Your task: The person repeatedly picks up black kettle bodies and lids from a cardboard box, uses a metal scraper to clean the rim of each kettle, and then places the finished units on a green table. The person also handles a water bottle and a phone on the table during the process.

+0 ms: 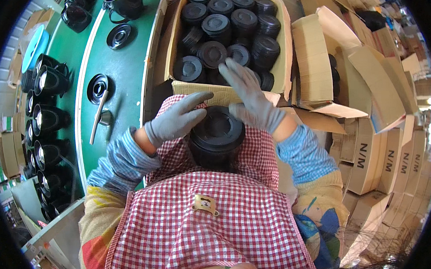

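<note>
Between my knees, on the red checked apron, rests a stack of round black plastic lids. My left hand, in a grey glove, hovers at the stack's left rim with its fingers stretched out. My right hand, gloved the same way, is open above the stack's right side. Its thumb comes near the lid's rim, and its fingertips reach over the front edge of a cardboard box. Many more black lid stacks fill that box. Neither hand visibly grips anything.
On the left, a green worktable carries a loose black lid, another lid with a metal-handled tool, and rows of black pots. Open cartons and stacked flat boxes stand on the right.
</note>
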The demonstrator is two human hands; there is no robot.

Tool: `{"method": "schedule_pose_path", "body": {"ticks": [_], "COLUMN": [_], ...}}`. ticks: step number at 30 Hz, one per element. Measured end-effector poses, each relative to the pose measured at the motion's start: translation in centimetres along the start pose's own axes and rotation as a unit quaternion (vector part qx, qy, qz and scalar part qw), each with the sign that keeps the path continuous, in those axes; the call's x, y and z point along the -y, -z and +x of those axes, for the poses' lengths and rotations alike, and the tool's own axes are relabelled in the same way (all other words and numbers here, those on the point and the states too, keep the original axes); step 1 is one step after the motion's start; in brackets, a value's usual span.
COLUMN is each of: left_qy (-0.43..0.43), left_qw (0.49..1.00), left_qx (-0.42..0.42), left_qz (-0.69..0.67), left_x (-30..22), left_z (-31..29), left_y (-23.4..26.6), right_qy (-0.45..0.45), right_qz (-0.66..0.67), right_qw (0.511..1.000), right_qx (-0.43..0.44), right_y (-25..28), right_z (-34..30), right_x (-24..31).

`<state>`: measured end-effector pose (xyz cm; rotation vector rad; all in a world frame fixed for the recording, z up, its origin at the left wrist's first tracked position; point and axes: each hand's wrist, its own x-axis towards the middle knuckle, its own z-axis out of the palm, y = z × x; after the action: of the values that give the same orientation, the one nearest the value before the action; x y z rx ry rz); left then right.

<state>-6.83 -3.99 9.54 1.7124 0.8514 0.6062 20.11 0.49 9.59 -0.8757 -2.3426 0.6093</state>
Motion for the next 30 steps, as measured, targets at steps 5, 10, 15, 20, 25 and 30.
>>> {"method": "schedule_pose_path", "body": {"ticks": [5,10,15,20,25,30], "left_qy": [-0.218,0.048,0.017,0.207,0.037,0.102], "left_qw": [0.969,0.977,0.974,0.956,0.992,0.978], "left_qx": [0.111,0.188,0.137,0.171,0.065,0.152], "left_qz": [0.024,0.087,-0.182,0.118,-0.097,0.101], "left_x": [5.9,0.5,4.5,4.5,1.0,1.7], "left_z": [6.7,10.1,6.5,10.8,5.8,10.1], "left_y": [-1.2,-1.0,-3.0,-2.8,-2.5,-2.0], "right_qy": [0.103,0.152,0.097,0.18,0.101,0.175], "right_qz": [-0.07,-0.009,0.091,0.017,0.097,0.024], "right_qw": [0.973,0.982,0.963,0.972,0.966,0.964], "right_qx": [0.192,0.111,0.234,0.151,0.218,0.2], "right_y": [-1.7,-1.9,-0.2,-1.9,-2.0,-3.2], "right_z": [-0.4,1.0,-0.1,1.9,-0.2,2.2], "right_x": [6.1,7.0,1.7,6.9,-1.2,7.8]}}
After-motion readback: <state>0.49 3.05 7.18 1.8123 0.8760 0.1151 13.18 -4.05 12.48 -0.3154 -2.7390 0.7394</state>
